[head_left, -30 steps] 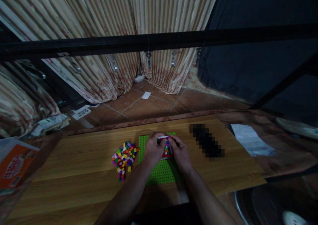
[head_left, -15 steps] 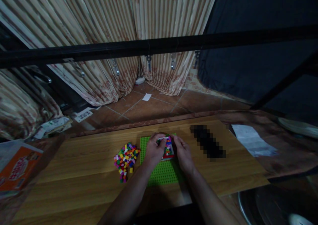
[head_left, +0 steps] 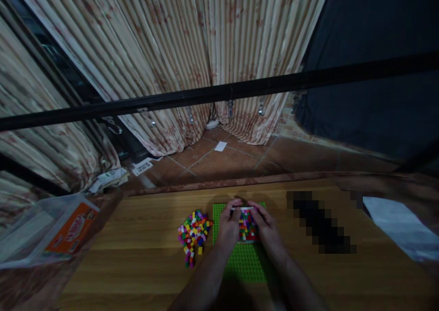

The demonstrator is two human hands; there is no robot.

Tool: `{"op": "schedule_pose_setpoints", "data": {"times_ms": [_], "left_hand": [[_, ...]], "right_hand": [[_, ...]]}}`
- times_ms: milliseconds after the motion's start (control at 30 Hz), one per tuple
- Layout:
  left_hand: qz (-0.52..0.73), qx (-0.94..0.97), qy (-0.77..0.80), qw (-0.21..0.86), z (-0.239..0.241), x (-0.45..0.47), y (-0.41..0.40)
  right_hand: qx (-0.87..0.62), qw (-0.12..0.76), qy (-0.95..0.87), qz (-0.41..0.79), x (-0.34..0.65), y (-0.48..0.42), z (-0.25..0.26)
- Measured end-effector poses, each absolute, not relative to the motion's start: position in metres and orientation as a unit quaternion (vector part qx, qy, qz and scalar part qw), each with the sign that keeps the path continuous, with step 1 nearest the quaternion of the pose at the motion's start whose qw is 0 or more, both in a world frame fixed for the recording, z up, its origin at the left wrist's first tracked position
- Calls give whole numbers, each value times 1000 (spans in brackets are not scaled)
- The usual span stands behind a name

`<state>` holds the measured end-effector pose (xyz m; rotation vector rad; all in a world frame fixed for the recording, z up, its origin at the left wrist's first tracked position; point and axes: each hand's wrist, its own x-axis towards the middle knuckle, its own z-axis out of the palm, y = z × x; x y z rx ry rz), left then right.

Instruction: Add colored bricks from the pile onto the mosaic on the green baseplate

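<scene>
A flat panel of small multicoloured toy bricks [head_left: 247,225] with pale edging lies over the green studded baseplate [head_left: 246,263]. My left hand [head_left: 229,223] is closed around its left side, thumb at the upper left corner. On the opposite side my right hand [head_left: 268,224] grips the right edge, with its thumb and fingers near the upper right corner. Both sets of fingertips partly hide the far edge. Left of the baseplate sits a loose pile of coloured bricks [head_left: 195,231], close to its edge.
The wooden table [head_left: 147,238] carries all this. A dark pixelated object [head_left: 320,222] lies to the right, with a white sheet [head_left: 401,224] beyond. At the left stands a clear plastic box with an orange label [head_left: 72,228]. A black bar [head_left: 192,96] crosses in front of the curtains.
The view has shifted, so everything sits lower and further right. My right hand's fingers now reach in over the panel's upper right corner, and more of the panel's face shows.
</scene>
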<state>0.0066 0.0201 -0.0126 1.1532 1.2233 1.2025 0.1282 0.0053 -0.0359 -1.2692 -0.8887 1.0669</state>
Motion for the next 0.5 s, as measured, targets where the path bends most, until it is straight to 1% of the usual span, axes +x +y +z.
{"op": "schedule_pose_setpoints", "data": {"times_ms": [67, 267, 400, 500], "left_hand": [[500, 467, 506, 525, -13, 8, 20], [515, 451, 516, 514, -13, 10, 19], [536, 426, 493, 536, -16, 10, 21], [561, 373, 467, 574, -17, 9, 22]], "right_hand": [[-550, 586, -390, 448, 128, 6, -39], [-563, 578, -394, 440, 127, 7, -40], [-572, 573, -373, 453, 129, 9, -37], [-580, 568, -359, 461, 133, 11, -32]]}}
